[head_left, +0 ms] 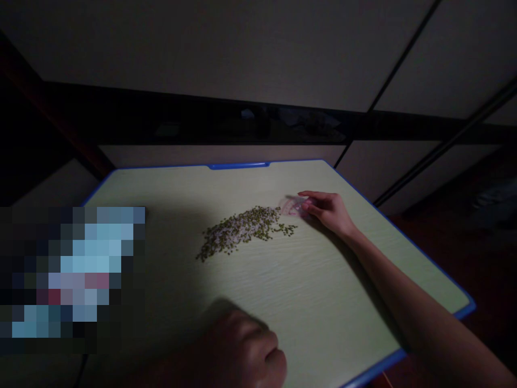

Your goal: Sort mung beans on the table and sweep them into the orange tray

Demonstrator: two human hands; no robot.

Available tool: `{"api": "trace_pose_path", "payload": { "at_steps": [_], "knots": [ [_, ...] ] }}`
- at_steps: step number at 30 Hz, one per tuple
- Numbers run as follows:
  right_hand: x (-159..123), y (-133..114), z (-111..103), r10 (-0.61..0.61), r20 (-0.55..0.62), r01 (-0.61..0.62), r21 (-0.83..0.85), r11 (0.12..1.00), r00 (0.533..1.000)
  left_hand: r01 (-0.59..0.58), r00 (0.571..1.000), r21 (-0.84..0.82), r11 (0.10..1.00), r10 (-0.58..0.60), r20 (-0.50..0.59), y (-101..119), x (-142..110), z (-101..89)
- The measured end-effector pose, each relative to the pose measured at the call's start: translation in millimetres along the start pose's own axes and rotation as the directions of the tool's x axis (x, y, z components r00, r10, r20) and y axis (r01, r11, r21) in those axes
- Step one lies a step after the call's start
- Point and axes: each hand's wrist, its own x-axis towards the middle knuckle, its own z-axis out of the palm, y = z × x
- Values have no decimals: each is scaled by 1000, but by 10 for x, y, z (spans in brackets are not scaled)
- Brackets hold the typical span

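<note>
A long, low heap of small green beans mixed with pale grains (242, 229) lies across the middle of the pale folding table (331, 302). Just past the heap's right end, my right hand (327, 210) has its thumb and fingers closed on a clear plastic piece with pink markings (291, 207). That piece has a curved edge and lies low over the tabletop, partly hidden by the fingers; its exact kind is unclear. Closer to me, my left hand (250, 347) is curled into a fist in shadow by the table's near side. Nothing shows in it.
Blue trim edges the table, with a blue handle (239, 166) at its far side. Behind stand pale cabinet panels (202, 54) with a dark open shelf (250, 124) between them. A blurred-out patch (72, 275) covers the left side. The light is dim.
</note>
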Motion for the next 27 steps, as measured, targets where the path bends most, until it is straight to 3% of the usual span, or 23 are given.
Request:
{"api": "trace_pose_path", "payload": {
  "at_steps": [6, 11, 27],
  "knots": [
    [0, -9, -30, 5, 0, -5, 13, 1000, 1000, -71, 996, -40, 997, 73, 59, -29, -7, -6],
    [-11, -16, -30, 20, 48, -20, 6, 1000, 999, -39, 997, -63, 997, 42, 58, -42, 14, 12],
    [-4, -11, 33, 7, -32, -6, 35, 999, 999, -36, 998, -13, 999, 35, -43, -9, 24, -21]
  ]
}}
